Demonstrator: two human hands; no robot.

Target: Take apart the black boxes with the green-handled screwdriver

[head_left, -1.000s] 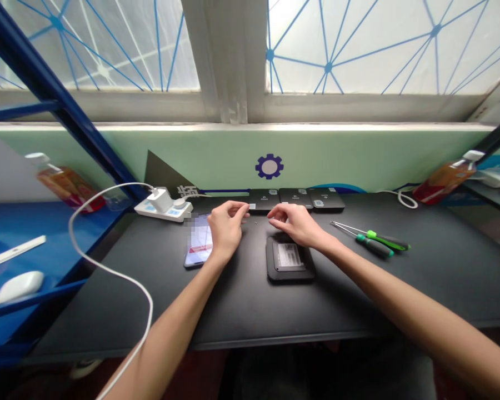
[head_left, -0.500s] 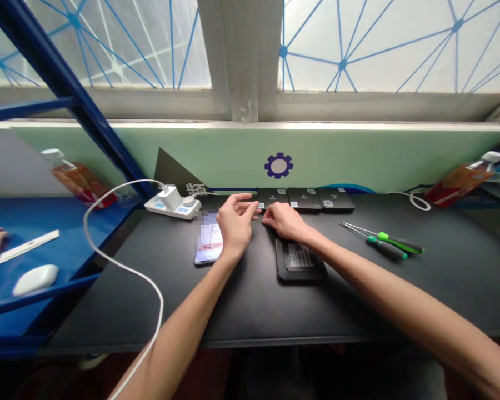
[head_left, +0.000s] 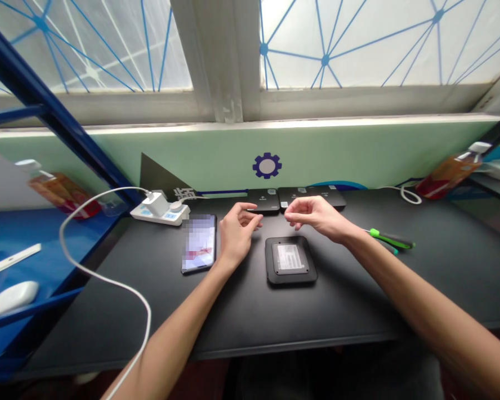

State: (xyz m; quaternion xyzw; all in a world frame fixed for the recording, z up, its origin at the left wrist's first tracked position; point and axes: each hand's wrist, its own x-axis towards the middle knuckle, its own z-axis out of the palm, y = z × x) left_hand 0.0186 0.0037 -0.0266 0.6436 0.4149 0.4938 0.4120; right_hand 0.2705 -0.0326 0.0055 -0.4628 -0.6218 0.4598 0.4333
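Note:
A black square device (head_left: 290, 261) with rounded corners lies flat on the dark table, its label facing up and small holes or screws at the panel corners. Above its far left corner is my left hand (head_left: 238, 233), fingers loosely curved and thumb apart from the index finger, with nothing visible in it. My right hand (head_left: 320, 218) hovers behind the device, thumb and fingertips pinched together; whatever is between them is too small or hidden to make out. Neither hand touches the device. To the left of my left hand lies a phone (head_left: 200, 244) with its screen lit.
Several flat black boxes (head_left: 263, 201) line the back wall. A green-handled screwdriver (head_left: 391, 239) lies right, beside another partly covered by my forearm. A white power strip (head_left: 160, 212) trails a cable (head_left: 108, 276) over my left arm. Drink bottles (head_left: 448, 173) stand tilted at both sides.
My right hand has drawn back to the right, away from my left hand, uncovering the device. My forearm now partly covers the screwdrivers. The camera view has shifted slightly right.

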